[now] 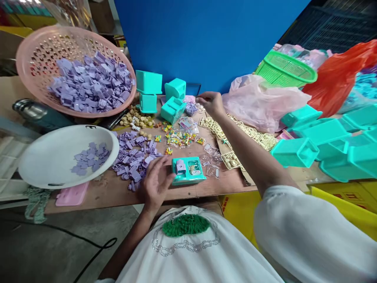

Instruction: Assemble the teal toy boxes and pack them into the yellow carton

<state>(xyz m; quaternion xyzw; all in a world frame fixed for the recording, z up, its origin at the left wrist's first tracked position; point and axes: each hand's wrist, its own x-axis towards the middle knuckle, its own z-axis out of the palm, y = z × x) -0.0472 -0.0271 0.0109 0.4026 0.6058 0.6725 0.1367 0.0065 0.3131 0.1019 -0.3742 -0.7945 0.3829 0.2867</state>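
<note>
Left hand [156, 182] flat, fingers spread, touching teal toy box [188, 170]. Right hand [210, 103], at 12 o'clock, pinching tiny parts [192, 108]. No readable writing.

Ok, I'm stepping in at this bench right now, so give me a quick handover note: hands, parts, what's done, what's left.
Left hand: flat on the table, touching the left end of the teal toy case, beside the loose purple pieces.
Right hand: stretched to the far side, fingers pinching among small parts near a clear bag; what it holds cannot be told.
Done: the case lies open side up with a few small pieces set inside.
Left: more teal boxes wait at the right; the pink basket and white bowl hold more purple pieces.
</note>
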